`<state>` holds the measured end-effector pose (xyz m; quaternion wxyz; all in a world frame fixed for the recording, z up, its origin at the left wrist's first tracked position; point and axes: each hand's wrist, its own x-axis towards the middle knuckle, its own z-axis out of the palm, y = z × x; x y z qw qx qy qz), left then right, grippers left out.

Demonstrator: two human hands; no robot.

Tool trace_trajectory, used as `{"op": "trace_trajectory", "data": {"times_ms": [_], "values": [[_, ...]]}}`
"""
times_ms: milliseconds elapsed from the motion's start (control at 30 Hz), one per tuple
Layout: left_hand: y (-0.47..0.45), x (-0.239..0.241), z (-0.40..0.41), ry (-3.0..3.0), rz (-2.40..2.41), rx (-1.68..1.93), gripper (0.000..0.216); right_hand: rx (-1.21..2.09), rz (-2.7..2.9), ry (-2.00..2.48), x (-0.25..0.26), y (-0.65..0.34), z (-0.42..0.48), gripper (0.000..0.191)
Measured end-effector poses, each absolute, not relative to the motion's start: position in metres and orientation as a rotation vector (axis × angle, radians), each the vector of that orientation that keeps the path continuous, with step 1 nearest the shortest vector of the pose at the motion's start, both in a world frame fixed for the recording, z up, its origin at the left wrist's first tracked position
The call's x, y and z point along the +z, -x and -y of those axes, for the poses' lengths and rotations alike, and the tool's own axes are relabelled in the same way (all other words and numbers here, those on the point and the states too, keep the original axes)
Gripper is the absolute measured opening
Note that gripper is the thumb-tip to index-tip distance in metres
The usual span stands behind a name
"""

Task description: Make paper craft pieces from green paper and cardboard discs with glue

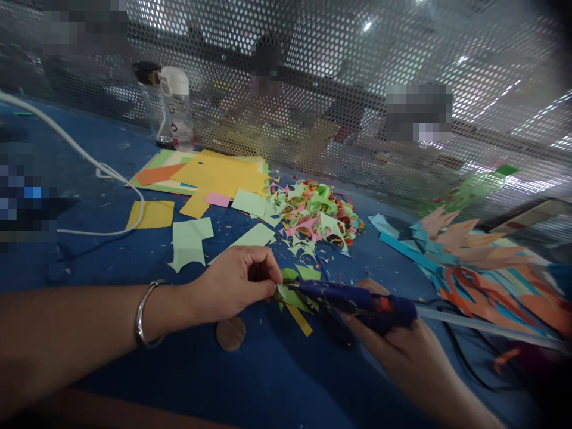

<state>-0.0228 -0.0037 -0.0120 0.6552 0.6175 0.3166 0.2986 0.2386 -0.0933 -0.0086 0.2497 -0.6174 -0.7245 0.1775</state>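
Blue table [268, 381], scraps [319, 217] beyond — your left hand [227, 283] pinches green paper [292, 299] by the nozzle [294, 286] of the glue gun [342, 295], your right hand [402, 345] wrapped round it — one slip could burn you.

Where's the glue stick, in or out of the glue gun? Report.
Partly in: the glue stick extends from the rear of the blue glue gun in the right hand; its depth inside is hidden.

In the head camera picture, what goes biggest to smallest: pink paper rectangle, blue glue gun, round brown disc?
Largest: blue glue gun, even partly hidden
Next: round brown disc
Smallest: pink paper rectangle
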Motion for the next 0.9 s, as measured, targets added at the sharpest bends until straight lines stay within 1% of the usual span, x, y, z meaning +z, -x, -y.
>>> {"op": "trace_trajectory", "data": {"times_ms": [233, 567, 900], "values": [[0.0229, -0.0116, 0.0045, -1.413, -0.741, 0.672, 0.01, 0.493, 1.971, 1.699, -0.0084, -0.2391, 0.0931, 0.013], [0.0219, -0.0102, 0.0046, -1.389, -0.729, 0.706, 0.01, 0.516, 1.982, 1.684, -0.0072, -0.2379, 0.093, 0.018], [0.0221, -0.0104, 0.004, -1.362, -0.701, 0.716, 0.01, 0.515, 1.931, 1.68, -0.0067, -0.2372, 0.0936, 0.016]]}}
